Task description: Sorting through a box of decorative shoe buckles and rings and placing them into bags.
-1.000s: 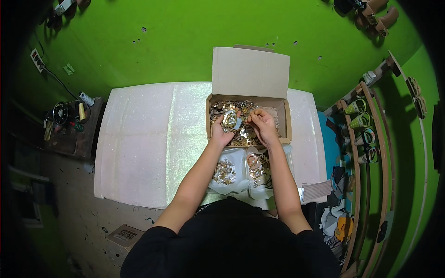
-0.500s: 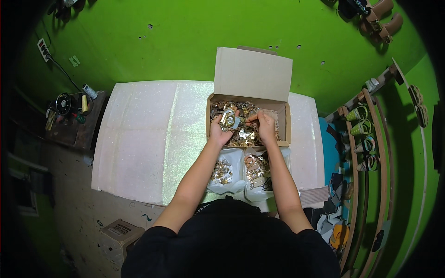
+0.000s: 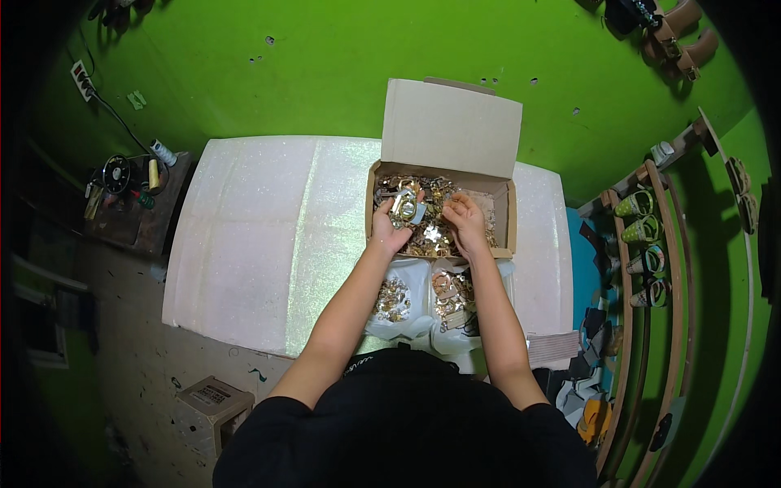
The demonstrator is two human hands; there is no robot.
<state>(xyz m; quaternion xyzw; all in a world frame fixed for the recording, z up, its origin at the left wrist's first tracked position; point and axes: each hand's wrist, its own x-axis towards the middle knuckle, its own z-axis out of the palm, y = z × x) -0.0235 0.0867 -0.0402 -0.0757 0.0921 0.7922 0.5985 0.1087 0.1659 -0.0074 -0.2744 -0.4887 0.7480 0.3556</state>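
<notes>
A cardboard box [image 3: 512, 213] with its lid [image 3: 452, 124] raised holds a heap of gold and silver metal fittings [image 3: 435, 237]. Over its left part, my left hand [image 3: 391, 233] is closed around several shiny gold buckles [image 3: 404, 206], with a small pale-blue piece [image 3: 418, 215] beside them. To its right, my right hand [image 3: 465, 223] hovers above the heap, fingers bent and drawn together; whatever is between them is too small to make out. Nearer to me, under my forearms, stand two white plastic-lined containers, the left one [image 3: 416, 281] and the right one [image 3: 439, 335], both with metal pieces inside.
The box stands on a table with a shimmering white cover [image 3: 244, 236], against a green wall. A wooden rack [image 3: 620, 325] with sandals is on the right, above material scraps [image 3: 590, 366]. At left are a small dark table [image 3: 150, 220] with spools and a carton [image 3: 213, 403] on the floor.
The right hand's fingers have curled in and shifted slightly right, away from the left hand. My left hand keeps its hold on the buckles. The whole view has shifted a little.
</notes>
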